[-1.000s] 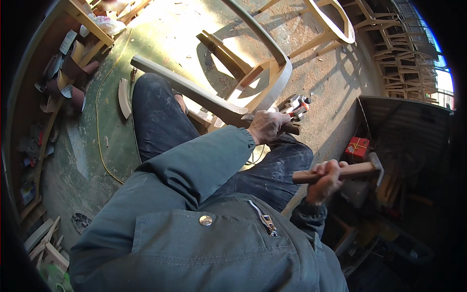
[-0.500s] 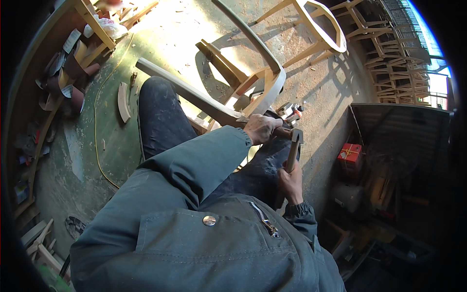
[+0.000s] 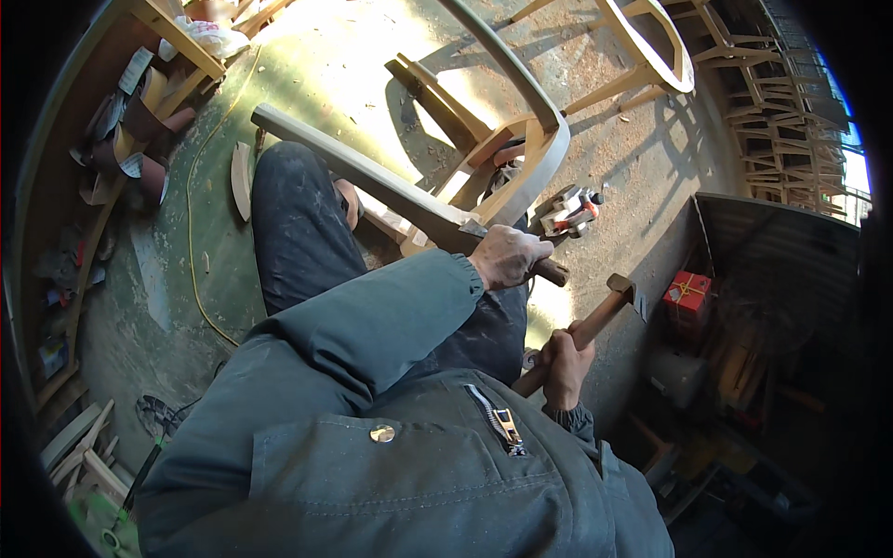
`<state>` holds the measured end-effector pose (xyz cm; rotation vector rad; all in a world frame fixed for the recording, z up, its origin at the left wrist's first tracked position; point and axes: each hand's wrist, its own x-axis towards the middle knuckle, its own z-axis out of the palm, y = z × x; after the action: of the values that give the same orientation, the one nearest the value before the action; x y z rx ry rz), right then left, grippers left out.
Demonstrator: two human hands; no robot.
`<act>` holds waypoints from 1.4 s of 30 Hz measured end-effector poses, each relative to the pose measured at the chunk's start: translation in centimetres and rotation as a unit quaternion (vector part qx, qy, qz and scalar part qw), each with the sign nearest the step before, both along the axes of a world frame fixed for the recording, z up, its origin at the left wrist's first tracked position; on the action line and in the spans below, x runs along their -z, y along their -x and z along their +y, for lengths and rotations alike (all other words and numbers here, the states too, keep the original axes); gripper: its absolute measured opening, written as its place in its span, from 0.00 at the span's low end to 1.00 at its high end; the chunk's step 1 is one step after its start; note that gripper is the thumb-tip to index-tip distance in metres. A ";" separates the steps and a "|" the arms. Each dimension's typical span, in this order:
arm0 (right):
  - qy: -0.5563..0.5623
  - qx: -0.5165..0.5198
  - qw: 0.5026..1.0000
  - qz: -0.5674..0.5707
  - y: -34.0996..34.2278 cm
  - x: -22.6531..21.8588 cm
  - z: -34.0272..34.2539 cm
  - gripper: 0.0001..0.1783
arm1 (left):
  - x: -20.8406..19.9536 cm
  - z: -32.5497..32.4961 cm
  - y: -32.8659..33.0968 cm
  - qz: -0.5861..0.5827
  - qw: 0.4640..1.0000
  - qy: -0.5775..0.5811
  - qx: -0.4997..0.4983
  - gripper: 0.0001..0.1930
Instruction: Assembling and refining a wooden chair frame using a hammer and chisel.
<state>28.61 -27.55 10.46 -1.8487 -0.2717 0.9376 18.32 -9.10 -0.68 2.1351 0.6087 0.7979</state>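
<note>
My left hand (image 3: 507, 257) is closed around a chisel, whose wooden handle end (image 3: 553, 272) sticks out to the right of the fist. Its tip side, mostly hidden by the hand, meets the grey-brown rail of a curved wooden chair frame (image 3: 349, 169), which lies across my legs. In my right hand (image 3: 565, 363), lower and to the right, is a hammer (image 3: 603, 318) gripped by its wooden handle. The hammer head is up and apart from the chisel's end.
An orange and silver power tool (image 3: 572, 212) lies on the dusty floor beyond my hands. Further off stand another chair frame (image 3: 684, 70) and stacked chair frames (image 3: 777, 112). A red box (image 3: 688, 290) is at the right; sanding belts (image 3: 139, 121) hang at the left.
The hammer has swung back from the chisel's end, down and to the right with my right hand. My left hand keeps its hold on the chisel. The view has shifted slightly.
</note>
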 end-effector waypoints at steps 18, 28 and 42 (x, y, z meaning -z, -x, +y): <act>0.091 -0.070 0.993 -0.018 0.5 -0.6 0.0 0.13 | -5.8 -1.5 -0.4 -0.070 0.997 -0.024 -0.020 0.07; 0.107 -0.083 0.991 -0.016 -1.4 -1.3 4.1 0.13 | -4.2 1.7 -1.0 -0.105 0.981 0.053 -0.152 0.08; 0.045 -0.107 0.989 -0.094 0.2 -5.9 8.9 0.15 | -3.6 2.7 -0.3 -0.151 0.959 0.194 -0.141 0.14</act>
<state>28.45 -18.67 16.31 -2.0227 -0.5615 0.9344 18.61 -6.44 2.93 1.5524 0.8380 1.0407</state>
